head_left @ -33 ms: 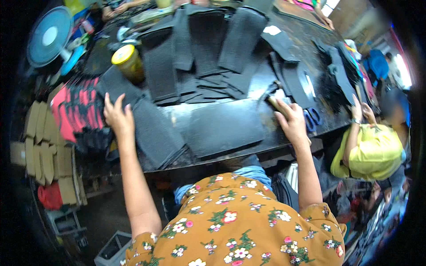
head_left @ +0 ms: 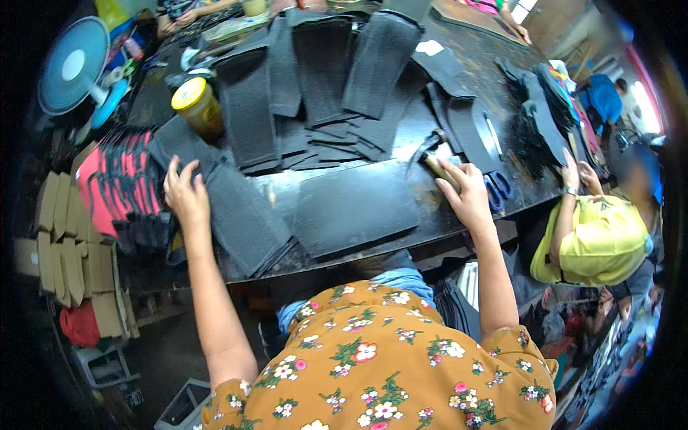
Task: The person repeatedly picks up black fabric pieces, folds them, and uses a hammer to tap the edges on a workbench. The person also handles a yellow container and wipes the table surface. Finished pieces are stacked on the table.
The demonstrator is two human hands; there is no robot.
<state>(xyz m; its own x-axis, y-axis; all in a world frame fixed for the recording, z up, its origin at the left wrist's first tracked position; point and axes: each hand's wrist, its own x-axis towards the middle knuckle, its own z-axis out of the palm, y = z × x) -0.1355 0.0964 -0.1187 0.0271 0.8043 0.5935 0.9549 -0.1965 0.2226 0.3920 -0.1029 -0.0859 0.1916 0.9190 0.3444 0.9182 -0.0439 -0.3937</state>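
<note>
My left hand (head_left: 188, 195) has its fingers spread and bent over the edge of a stack of dark grey fabric panels (head_left: 247, 218); nothing shows in its grip. Right beside it, to the left, lie layered pink and black cut pieces (head_left: 115, 175). My right hand (head_left: 467, 195) is closed around the wooden handle of a hammer (head_left: 436, 166), whose dark head points away from me over the table. Between the two hands rests a smooth black rectangular slab (head_left: 356, 208). Blue-handled scissors (head_left: 497, 190) lie just right of my right hand.
A yellow-lidded jar (head_left: 197, 107) stands behind the left stack. More dark panels (head_left: 322, 64) fan across the back, with narrow strips (head_left: 344, 140) before them. A blue fan (head_left: 74, 66) is far left; brown cardboard pieces (head_left: 64, 265) sit below. A person in yellow (head_left: 598, 240) works at right.
The whole view has shifted slightly to the left. The fingers of my left hand look a little more bent; my right hand stays on the hammer.
</note>
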